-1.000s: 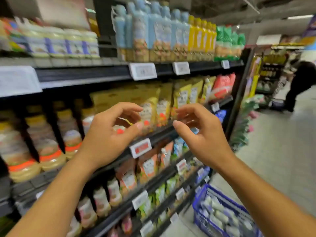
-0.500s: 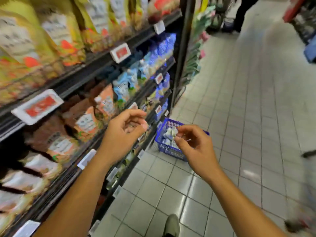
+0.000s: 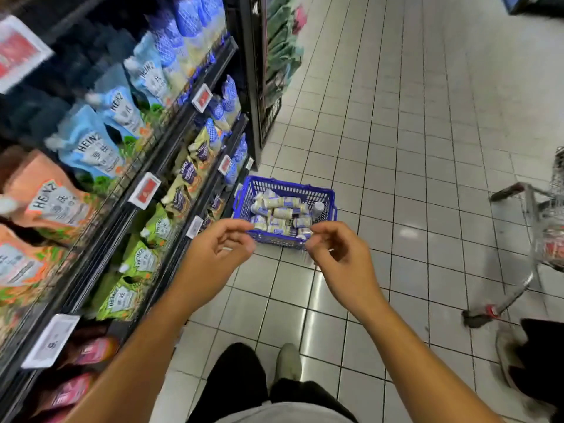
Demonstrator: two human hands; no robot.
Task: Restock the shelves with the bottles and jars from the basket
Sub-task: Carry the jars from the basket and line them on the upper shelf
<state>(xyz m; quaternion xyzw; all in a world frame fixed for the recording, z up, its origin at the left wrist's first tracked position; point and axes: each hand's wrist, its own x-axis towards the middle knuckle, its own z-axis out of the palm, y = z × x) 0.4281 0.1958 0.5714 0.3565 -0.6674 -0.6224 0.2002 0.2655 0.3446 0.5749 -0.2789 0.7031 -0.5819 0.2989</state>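
Observation:
A blue plastic basket (image 3: 323, 195) stands on the tiled floor beside the foot of the shelves (image 3: 171, 154). Several pale bottles and jars (image 3: 282, 213) lie in it, some with blue labels. My left hand (image 3: 218, 254) hovers over the basket's near left corner, fingers curled and apart, holding nothing. My right hand (image 3: 338, 257) hovers over the near right corner, also loosely curled and empty. Both hands are above the basket, not touching it.
The shelves on the left carry blue, orange, green and pink sauce pouches (image 3: 91, 148) behind red and white price tags (image 3: 145, 190). A metal shopping trolley (image 3: 540, 227) stands at the right, with another person's shoe and dark trouser leg (image 3: 531, 358) beside it. My own feet (image 3: 287, 361) are below.
My view has swung down from the upper shelves to the floor. Both hands have dropped with it and now hang over the basket, which looks larger and nearer.

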